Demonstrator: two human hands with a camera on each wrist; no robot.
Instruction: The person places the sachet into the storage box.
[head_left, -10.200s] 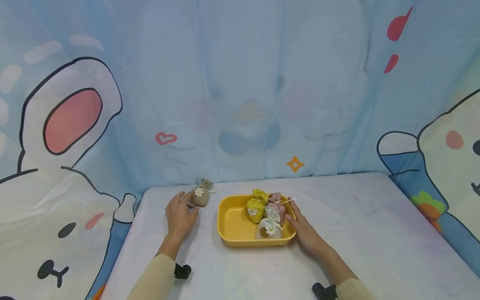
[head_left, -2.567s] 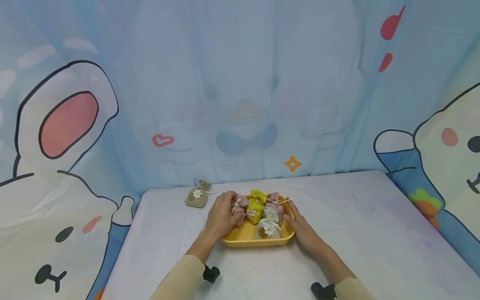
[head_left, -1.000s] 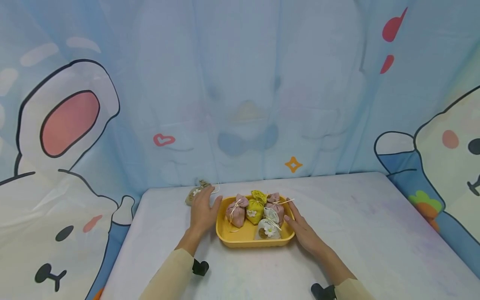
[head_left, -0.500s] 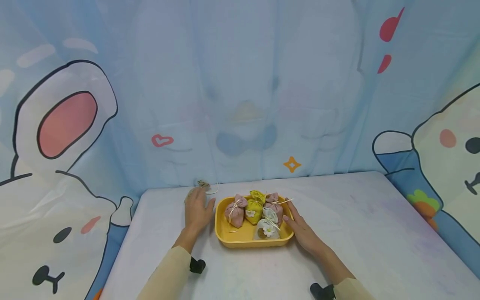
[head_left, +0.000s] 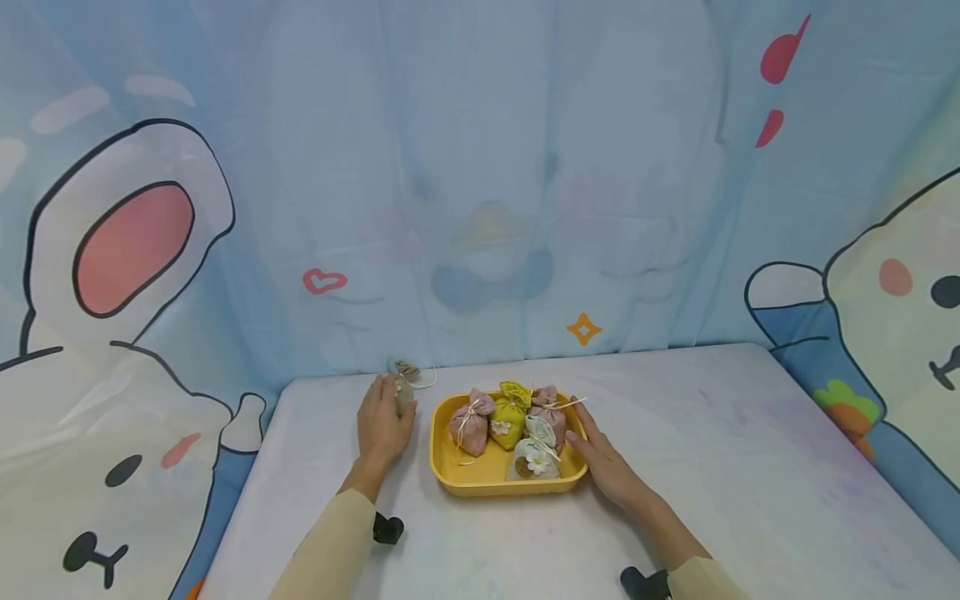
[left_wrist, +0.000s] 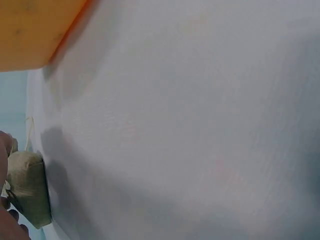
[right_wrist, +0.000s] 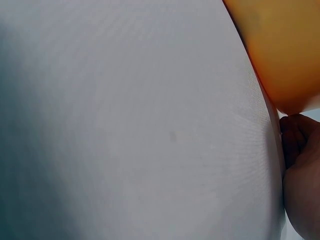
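Note:
My left hand (head_left: 382, 427) is at the beige drawstring pouch (head_left: 405, 393) near the table's back edge, fingers on its left side and thumb toward its right. In the left wrist view, fingers and thumb lie around the beige pouch (left_wrist: 30, 187); part of it is hidden. My right hand (head_left: 611, 467) rests with extended fingers against the right side of the yellow tray (head_left: 480, 487). In the tray are a pink pouch (head_left: 471, 429) at left, a yellow-green pouch (head_left: 508, 421), a white pouch with a flower (head_left: 536, 461) in front, and another pink pouch (head_left: 553, 417) behind it.
A white cloth (head_left: 712, 467) covers the table. A blue curtain (head_left: 480, 167) with cartoon figures hangs right behind its back edge. The tray's side also shows as an orange-yellow wall (left_wrist: 35, 32) in the left wrist view.
The left hand set a pink pouch in the tray's left side, let go, then moved left to the beige pouch and closed round it. The right hand stayed at the tray.

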